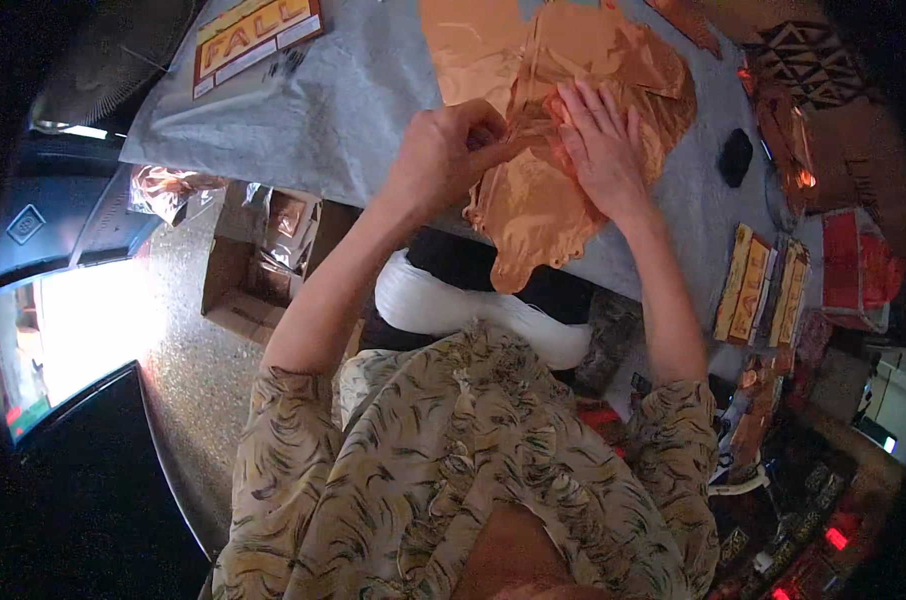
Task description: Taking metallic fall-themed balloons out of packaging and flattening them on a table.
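A flat, crinkled piece of shiny copper-coloured foil (533,215), which looks like an uninflated foil balloon with a scalloped lower edge, lies on the table in front of me. My left hand (438,155) is closed at its left side, with thumb and fingertips pinching the foil near a fold. The exact spot between those fingertips is partly hidden. My right hand (605,150) rests flat on the foil to the right, fingers stretched out and pressing on the surface. More of the same foil (468,40) spreads toward the far edge of the picture.
A grey cloth (343,120) covers the table. Flat packets with a yellow-and-red card (258,42) lie far left; similar packets (745,285) sit at right. A small black object (735,158) is near the right edge. Below are an open cardboard box (235,250) and a white fibre bundle (418,300).
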Demonstrator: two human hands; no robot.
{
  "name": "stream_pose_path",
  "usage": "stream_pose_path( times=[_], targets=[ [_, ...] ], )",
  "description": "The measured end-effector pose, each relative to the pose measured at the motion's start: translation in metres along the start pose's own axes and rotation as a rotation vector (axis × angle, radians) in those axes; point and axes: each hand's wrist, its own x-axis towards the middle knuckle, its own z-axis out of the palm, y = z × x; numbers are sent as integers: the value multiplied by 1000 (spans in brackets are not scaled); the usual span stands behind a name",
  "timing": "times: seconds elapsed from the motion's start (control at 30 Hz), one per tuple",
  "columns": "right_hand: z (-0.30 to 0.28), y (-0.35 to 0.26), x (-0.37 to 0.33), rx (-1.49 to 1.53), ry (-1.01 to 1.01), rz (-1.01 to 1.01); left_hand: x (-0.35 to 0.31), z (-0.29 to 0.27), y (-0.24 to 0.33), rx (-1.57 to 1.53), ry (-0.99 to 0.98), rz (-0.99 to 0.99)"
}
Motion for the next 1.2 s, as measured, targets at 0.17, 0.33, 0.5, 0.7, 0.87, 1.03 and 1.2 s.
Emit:
stream_pose_path(
  times=[0.17, 0.33, 0.5, 0.7, 0.87, 1.03, 1.2],
  targets=[
    [-2, -1, 2, 1, -18, 4, -1, -4, -2, -54, 11, -14],
    [-2, 0, 5, -3, -41, 12, -5, -5, -1, -119, 79, 9],
    [-2, 4, 2, 0, -66, 44, -43, -28, 10, 188, 129, 188],
    [-2, 4, -1, 67, 9, -6, -86, -12, 22, 228, 101, 108],
    [-3, 4, 0, 69, -20, 7, -91, -7, 20, 259, 112, 100],
    [-3, 6, 1, 28, -32, 14, -89, -8, 18, 267, 94, 148],
    [-4, 8, 2, 6, -20, 2, -68, -32, 12, 233, 18, 186]
  ],
)
